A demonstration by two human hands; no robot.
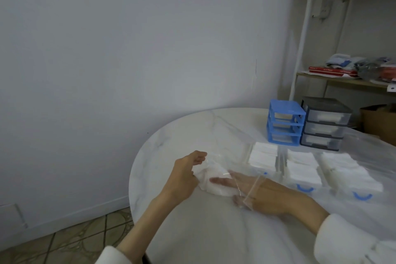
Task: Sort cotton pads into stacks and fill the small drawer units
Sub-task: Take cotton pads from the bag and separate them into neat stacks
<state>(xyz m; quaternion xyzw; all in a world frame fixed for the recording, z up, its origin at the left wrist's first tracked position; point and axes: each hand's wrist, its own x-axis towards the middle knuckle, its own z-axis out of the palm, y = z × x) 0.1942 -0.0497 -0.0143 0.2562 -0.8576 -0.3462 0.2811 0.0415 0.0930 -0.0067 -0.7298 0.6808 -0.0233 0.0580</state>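
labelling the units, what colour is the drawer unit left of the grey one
Blue: the left drawer unit, seen in the head view.

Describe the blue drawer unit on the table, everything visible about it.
The blue drawer unit is a small, glossy plastic frame with three stacked drawers that look clear, each showing something white inside. It stands upright near the far edge of the round marble-look table, seen corner-on, with its flat top bare. Close on its right stands a dark grey drawer unit; whether they touch cannot be told. In front of it lie rows of white cotton pads. Neither hand touches it.
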